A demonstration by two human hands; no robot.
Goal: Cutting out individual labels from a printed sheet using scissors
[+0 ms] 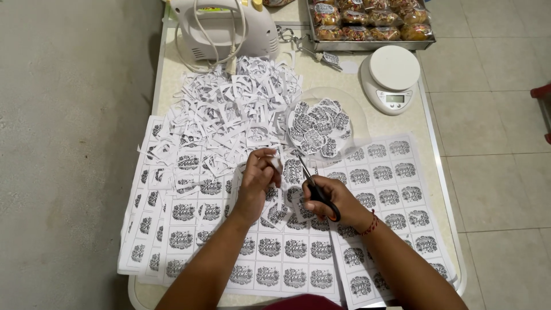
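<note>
The small paper cutout (277, 165) is sitting in the left hand (256, 182), just above the middle of the counter (162, 69), over the printed label sheets (287, 252). The left hand's grip is pinching together on the cutout, with fingertips curling around its edge. The right hand (336, 201) is holding the scissors (314, 188), fingers passing through the black handles and clamping on them; the blades are pointing up and left, with the tips just beside the cutout. A red cord bracelet (371, 224) is circling the right wrist. Beyond the hands, a clear round lid (356, 115) is holding a heap of finished cutouts (317, 125). A pile of paper scraps (229, 109) is lying to its left. A white kitchen scale (391, 77), a white appliance (221, 28) and a tray of wrapped buns (370, 23) are standing at the far edge.
</note>
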